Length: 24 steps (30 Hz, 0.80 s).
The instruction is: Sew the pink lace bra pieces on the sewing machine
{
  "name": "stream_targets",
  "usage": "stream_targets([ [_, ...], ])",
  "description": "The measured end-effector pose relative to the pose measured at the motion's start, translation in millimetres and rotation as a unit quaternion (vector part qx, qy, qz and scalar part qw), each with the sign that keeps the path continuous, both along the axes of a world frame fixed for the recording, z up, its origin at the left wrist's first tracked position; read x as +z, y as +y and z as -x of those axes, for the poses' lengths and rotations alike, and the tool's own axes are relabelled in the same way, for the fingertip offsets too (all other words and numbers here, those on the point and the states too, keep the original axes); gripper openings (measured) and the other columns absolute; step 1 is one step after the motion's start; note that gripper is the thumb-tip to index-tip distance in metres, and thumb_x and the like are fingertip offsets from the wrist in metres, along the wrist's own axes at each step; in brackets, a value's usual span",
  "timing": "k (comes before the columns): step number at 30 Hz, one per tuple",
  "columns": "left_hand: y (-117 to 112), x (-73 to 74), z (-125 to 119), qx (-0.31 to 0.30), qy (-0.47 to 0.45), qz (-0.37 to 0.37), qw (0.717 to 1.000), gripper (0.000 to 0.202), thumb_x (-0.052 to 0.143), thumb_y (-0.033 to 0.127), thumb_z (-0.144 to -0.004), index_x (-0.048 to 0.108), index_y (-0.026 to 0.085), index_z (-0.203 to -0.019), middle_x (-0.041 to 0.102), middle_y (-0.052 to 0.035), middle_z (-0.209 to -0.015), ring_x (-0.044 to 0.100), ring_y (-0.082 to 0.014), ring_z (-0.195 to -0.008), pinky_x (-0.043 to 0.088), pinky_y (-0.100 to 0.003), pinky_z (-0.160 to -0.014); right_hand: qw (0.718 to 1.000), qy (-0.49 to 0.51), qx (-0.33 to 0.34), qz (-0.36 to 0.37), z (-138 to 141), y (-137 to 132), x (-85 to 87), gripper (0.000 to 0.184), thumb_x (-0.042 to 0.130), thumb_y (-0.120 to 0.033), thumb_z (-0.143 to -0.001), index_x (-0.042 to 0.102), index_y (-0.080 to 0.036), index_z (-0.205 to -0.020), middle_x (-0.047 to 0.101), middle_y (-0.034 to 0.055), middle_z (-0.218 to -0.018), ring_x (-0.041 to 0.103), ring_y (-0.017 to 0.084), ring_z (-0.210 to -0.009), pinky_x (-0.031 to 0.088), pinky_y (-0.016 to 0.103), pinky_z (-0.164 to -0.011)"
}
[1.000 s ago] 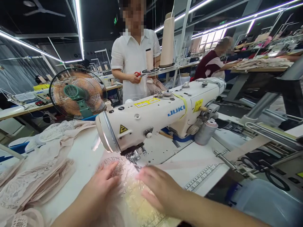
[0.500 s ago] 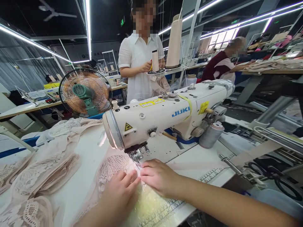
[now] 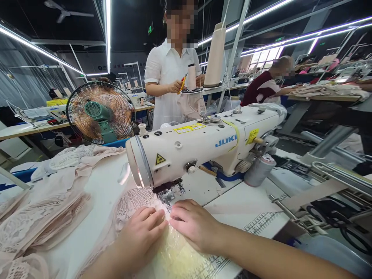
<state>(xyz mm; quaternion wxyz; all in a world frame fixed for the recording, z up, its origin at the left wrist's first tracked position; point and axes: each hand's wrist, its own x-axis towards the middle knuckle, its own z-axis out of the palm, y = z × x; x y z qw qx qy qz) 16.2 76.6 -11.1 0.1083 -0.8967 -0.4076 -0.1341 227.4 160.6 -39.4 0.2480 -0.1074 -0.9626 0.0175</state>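
Both hands are edging closer: left hand (image 3: 142, 234) and right hand (image 3: 193, 224) pressing flat, fingers unclenched, steadying pale pink lace fabric (image 3: 130, 203) beneath white sewing machine (image 3: 200, 145).

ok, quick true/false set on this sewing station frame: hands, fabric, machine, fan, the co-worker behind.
1. Both hands, left hand and right hand, lie flat on the lace fabric before the needle area. True.
2. The sewing machine reads BROTHER. False: it reads JUKI.
3. The fan stands right of the machine. False: it stands left, behind it.
4. A stack of lace pieces lies on the table left of the hands. True.
5. The person in white holds scissors with orange handles. True.
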Motion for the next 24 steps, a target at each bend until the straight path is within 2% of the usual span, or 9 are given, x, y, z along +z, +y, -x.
stream_targets([
  [4,10,1.0,9,-0.009,0.016,0.004,1.0,0.03,0.048,0.016,-0.085,0.06,0.017,-0.113,0.064,-0.009,-0.117,0.056,-0.0262,-0.095,0.053,-0.043,-0.077,0.999,0.018,-0.035,-0.026,6,0,1.6,0.012,0.051,-0.016,-0.075,0.057,-0.016,-0.086,0.056,0.0056,-0.096,0.045,0.021,-0.094,0.036,0.034,-0.083],
  [13,29,2.1,25,-0.027,0.006,-0.003,1.0,0.029,0.048,0.018,-0.087,0.06,0.015,-0.113,0.064,-0.0118,-0.114,0.055,-0.0263,-0.097,0.052,-0.043,-0.081,0.99,-0.067,-0.123,0.03,19,-1,10.1,0.013,0.051,-0.015,-0.068,0.053,-0.017,-0.08,0.049,0.0058,-0.083,0.041,0.019,-0.077,0.031,0.032,-0.067],
  [18,39,3.3,34,-0.028,0.018,-0.002,0.999,0.031,0.045,0.017,-0.089,0.059,0.017,-0.116,0.065,-0.0113,-0.111,0.057,-0.0242,-0.091,0.052,-0.039,-0.072,0.99,-0.049,-0.125,0.033,19,0,5.1,0.014,0.051,-0.015,-0.066,0.049,-0.018,-0.079,0.049,0.0054,-0.084,0.04,0.019,-0.076,0.029,0.031,-0.066],
  [24,49,4.8,44,-0.016,0.049,-0.013,0.999,0.032,0.043,0.023,-0.09,0.059,0.017,-0.117,0.067,-0.0117,-0.095,0.059,-0.0224,-0.076,0.05,-0.035,-0.062,0.992,-0.034,-0.116,0.046,19,1,-2.0,0.013,0.052,-0.014,-0.064,0.045,-0.017,-0.075,0.047,0.0052,-0.083,0.038,0.018,-0.074,0.029,0.03,-0.065],
])
